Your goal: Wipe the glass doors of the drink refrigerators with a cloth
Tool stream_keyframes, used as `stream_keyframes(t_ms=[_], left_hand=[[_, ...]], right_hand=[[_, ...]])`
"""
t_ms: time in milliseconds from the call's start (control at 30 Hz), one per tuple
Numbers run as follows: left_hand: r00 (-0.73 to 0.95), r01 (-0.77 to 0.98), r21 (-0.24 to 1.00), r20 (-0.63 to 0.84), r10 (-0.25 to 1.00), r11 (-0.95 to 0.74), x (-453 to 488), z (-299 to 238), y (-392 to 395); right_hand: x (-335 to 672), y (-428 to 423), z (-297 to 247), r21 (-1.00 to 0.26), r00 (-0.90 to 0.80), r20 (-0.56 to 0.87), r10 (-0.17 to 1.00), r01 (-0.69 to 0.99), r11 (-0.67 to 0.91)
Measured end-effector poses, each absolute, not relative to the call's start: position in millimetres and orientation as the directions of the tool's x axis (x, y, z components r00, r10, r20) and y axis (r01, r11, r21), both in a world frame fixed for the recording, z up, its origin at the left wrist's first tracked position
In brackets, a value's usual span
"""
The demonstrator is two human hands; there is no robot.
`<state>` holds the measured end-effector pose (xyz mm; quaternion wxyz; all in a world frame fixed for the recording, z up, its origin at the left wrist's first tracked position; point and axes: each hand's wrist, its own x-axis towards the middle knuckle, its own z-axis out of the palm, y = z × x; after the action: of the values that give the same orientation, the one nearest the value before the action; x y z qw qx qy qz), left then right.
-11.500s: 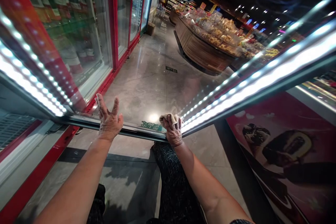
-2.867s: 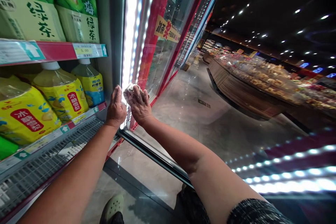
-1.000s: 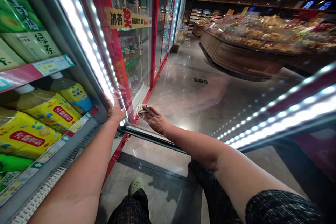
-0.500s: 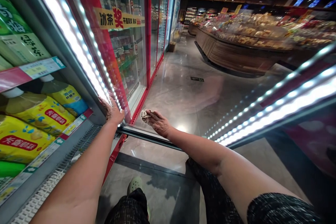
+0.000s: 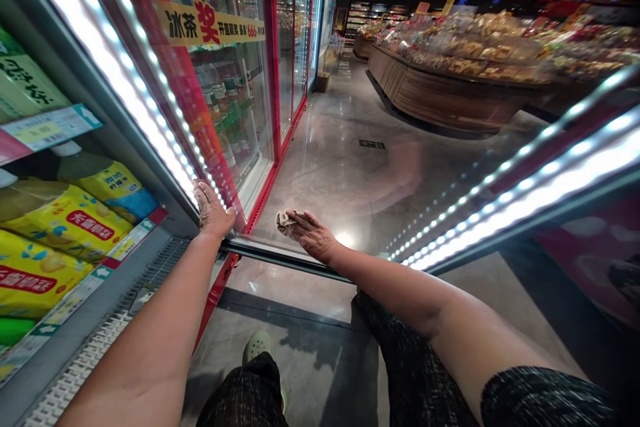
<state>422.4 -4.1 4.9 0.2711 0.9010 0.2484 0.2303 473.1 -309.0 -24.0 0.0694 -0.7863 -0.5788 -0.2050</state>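
Note:
My right hand (image 5: 314, 235) presses a crumpled pale cloth (image 5: 288, 223) against the lower part of a glass door (image 5: 340, 187), just above its dark bottom rail (image 5: 290, 257). The cloth pokes out past my fingertips, and part of it is hidden under the hand. At the left, my left hand (image 5: 214, 211) rests by the lit edge of the fridge frame (image 5: 145, 103), fingers stretched upward and thumb apart. It holds nothing that I can see.
Bottles with yellow labels (image 5: 93, 220) line the fridge shelves at left, above a white grille (image 5: 75, 370). More red-framed fridges (image 5: 274, 67) run ahead. A wooden display stand (image 5: 440, 90) heaped with packaged goods stands beyond the glass. My shoe (image 5: 258, 345) is on the floor below.
My right hand and the cloth have slid slightly to the right over the glass. The left hand stays at the frame. The view has turned a little, so the shelves sit further left.

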Motion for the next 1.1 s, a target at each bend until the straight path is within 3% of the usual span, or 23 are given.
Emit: stream_keyframes(t_ms=[200, 467, 700, 933, 1100], left_hand=[[0.799, 0.331, 0.623, 0.214, 0.561, -0.709, 418.5, 9.1, -17.2], [0.815, 0.422, 0.622, 0.059, 0.577, -0.660, 415.6, 4.8, -33.3], [0.818, 0.407, 0.626, 0.075, 0.571, -0.666, 416.6, 5.5, -41.7], [0.829, 0.356, 0.675, 0.092, 0.552, -0.647, 415.6, -7.2, -55.9], [0.845, 0.357, 0.672, 0.065, 0.531, -0.649, 413.6, -15.3, -62.2]], right_hand=[[473.2, -327.0, -11.7, 0.143, 0.302, 0.489, 0.819, 0.898, -0.416], [469.8, -359.1, -40.4, 0.249, 0.212, 0.505, 0.837, 0.892, -0.376], [467.8, -381.3, -30.0, 0.193, 0.323, 0.553, 0.768, 0.848, -0.494], [464.7, -402.4, -52.8, 0.158, 0.335, 0.492, 0.803, 0.873, -0.461], [464.1, -417.0, -39.3, 0.185, 0.411, 0.554, 0.724, 0.788, -0.588]])
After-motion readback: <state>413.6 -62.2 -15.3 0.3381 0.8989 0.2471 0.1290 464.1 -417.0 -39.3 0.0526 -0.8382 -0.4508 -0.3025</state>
